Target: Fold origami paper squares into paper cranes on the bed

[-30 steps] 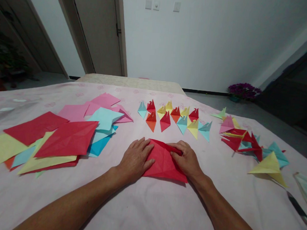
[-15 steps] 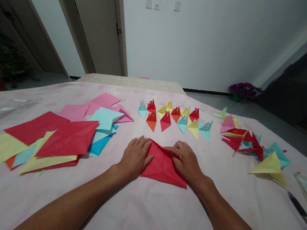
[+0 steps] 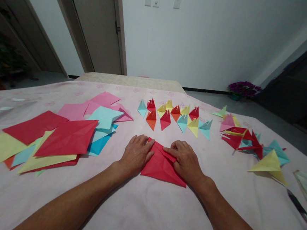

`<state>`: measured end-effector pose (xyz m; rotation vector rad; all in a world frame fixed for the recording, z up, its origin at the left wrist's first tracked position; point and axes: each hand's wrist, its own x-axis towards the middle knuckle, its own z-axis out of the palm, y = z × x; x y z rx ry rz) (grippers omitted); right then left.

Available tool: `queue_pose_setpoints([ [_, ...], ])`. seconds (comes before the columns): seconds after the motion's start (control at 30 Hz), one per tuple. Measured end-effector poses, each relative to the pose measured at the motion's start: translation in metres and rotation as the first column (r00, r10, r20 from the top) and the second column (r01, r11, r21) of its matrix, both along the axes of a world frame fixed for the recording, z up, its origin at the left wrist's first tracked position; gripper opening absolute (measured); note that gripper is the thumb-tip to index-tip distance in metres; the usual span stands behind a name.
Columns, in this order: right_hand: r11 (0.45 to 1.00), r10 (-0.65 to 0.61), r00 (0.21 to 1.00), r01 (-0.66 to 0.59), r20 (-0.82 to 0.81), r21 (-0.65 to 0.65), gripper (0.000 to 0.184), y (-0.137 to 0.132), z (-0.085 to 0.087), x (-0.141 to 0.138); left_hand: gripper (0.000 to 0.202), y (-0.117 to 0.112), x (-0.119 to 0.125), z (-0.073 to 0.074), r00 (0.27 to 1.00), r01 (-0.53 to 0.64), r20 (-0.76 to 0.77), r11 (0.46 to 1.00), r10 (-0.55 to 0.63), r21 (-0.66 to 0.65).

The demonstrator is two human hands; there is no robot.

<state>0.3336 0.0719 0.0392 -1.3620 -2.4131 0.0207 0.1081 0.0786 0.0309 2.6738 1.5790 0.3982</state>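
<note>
A red sheet of origami paper [image 3: 160,168], creased and partly folded, lies on the cloth in front of me. My left hand [image 3: 137,152] rests palm down over its left edge, fingers stretched forward and thumb on the paper. At the upper right edge, my right hand [image 3: 184,160] has a turned-over flap of the sheet in its fingers, the index finger lying along the fold. The right thumb is mostly hidden. Beyond both hands stand several small folded paper birds [image 3: 165,121] in red, orange, yellow and blue.
At the left lies a loose pile of coloured paper sheets [image 3: 69,138]. More folded paper pieces [image 3: 269,166] are heaped at the right, near a dark pen [image 3: 297,204] and a clear packet [image 3: 306,187]. A pale pink patterned cloth [image 3: 145,213] covers the table.
My right index finger has shifted slightly left and down along the flap, and the flap is turned further over the sheet. The left hand stays nearly in place.
</note>
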Motion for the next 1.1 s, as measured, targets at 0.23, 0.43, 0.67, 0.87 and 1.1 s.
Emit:
queue_pose_setpoints([
  [0.23, 0.986, 0.163, 0.986, -0.163, -0.017, 0.022, 0.066, 0.001, -0.007, 0.004, 0.046, 0.005, -0.003, -0.007, 0.995, 0.095, -0.004, 0.995, -0.095, -0.005],
  [0.43, 0.976, 0.215, 0.977, -0.215, 0.012, 0.016, 0.058, -0.006, -0.015, 0.011, 0.049, 0.006, -0.004, -0.004, 0.994, 0.089, -0.059, 0.995, -0.091, -0.041],
  [0.67, 0.98, 0.107, 0.982, -0.078, 0.157, -0.183, 0.043, -0.033, 0.032, -0.001, 0.046, 0.012, -0.011, -0.007, 0.995, 0.095, -0.001, 0.994, -0.095, -0.047],
  [0.87, 0.976, 0.122, 0.978, -0.088, 0.168, -0.197, 0.042, -0.054, 0.042, -0.022, 0.044, 0.018, -0.023, -0.013, 0.984, 0.137, 0.125, 0.988, -0.128, -0.073],
  [1.1, 0.98, 0.198, 0.967, -0.189, 0.162, -0.067, 0.035, -0.017, 0.028, 0.018, 0.042, 0.016, -0.02, -0.011, 0.986, 0.128, 0.113, 0.991, -0.123, -0.031],
])
